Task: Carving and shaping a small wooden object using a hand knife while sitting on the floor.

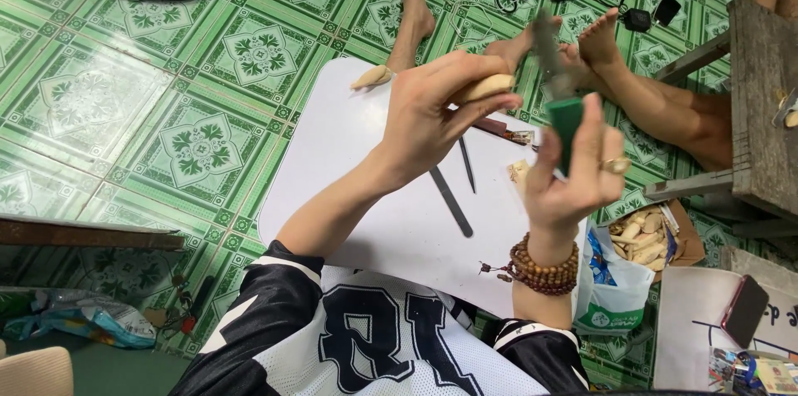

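left hand [432, 118] gripping smooth wood piece [489, 87], green-handled file [559, 88]

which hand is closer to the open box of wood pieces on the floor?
Right. The right hand, gripping a green-handled tool, is raised just up and left of the box of wood pieces. The left hand, holding a pale wood piece, is farther left.
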